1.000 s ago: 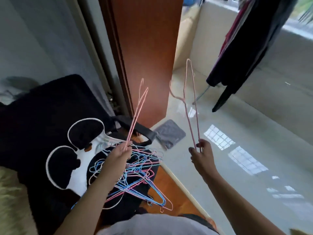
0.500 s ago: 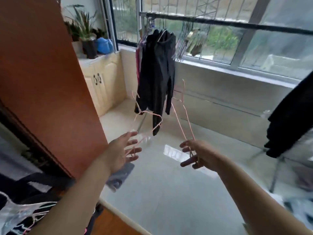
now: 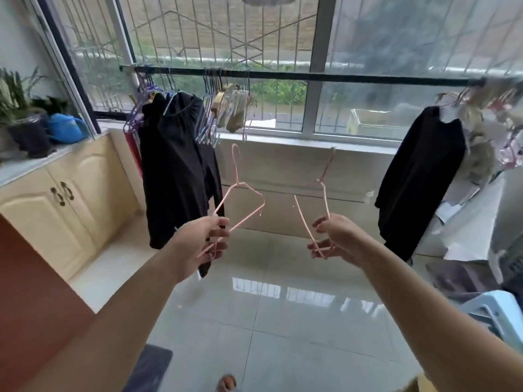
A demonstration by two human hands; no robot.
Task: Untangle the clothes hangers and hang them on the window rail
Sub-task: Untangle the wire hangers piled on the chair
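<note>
One pink hanger in each hand, facing the rail.

My left hand [image 3: 202, 240] pinches the left hanger [image 3: 240, 205] by its lower corner; my right hand [image 3: 332, 239] pinches the right hanger [image 3: 317, 210] likewise. I hold them apart, hooks up, probably so they stay untangled and ready to hook on. Well ahead, the rail [image 3: 353, 77] has bare bar between the dark garments [image 3: 175, 165].

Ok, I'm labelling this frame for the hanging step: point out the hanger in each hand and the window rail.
left pink hanger [image 3: 245, 190]: head view, on its shoulder wire.
right pink hanger [image 3: 326, 198]: head view, on its long side wire.
window rail [image 3: 353, 78]: head view, on the bare middle stretch.
</note>
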